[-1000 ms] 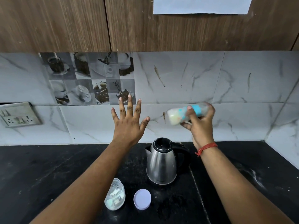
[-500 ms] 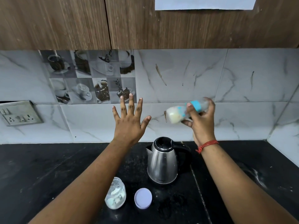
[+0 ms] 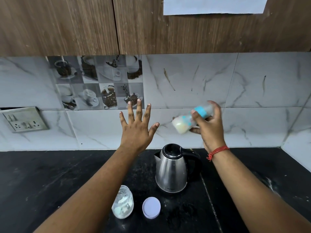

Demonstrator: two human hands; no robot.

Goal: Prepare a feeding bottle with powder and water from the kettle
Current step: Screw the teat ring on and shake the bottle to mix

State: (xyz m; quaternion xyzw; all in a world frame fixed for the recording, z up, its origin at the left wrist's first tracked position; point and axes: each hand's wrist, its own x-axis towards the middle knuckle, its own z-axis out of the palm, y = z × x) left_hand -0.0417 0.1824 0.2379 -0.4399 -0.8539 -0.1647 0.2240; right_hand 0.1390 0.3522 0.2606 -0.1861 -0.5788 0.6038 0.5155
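My right hand [image 3: 208, 126] grips a feeding bottle [image 3: 185, 122] with a blue collar, held almost sideways in the air above the kettle; the bottle is blurred and holds milky liquid. My left hand [image 3: 137, 128] is raised flat with fingers spread, holding nothing, to the left of the bottle. The steel kettle [image 3: 171, 170] with a black handle stands on the black counter [image 3: 42, 182]. In front of it, a clear jar of white powder [image 3: 122, 205] stands without its lid, and its pale round lid [image 3: 151, 207] lies beside it.
A marble-tiled wall rises behind the counter, with a socket plate [image 3: 25, 121] at the left. Wooden cabinets [image 3: 67, 26] hang overhead. The side wall meets the counter at the right corner [image 3: 282, 147].
The bottle in my right hand has shifted slightly, its base tipping down and left, and it stays blurred. My left hand remains raised and spread.
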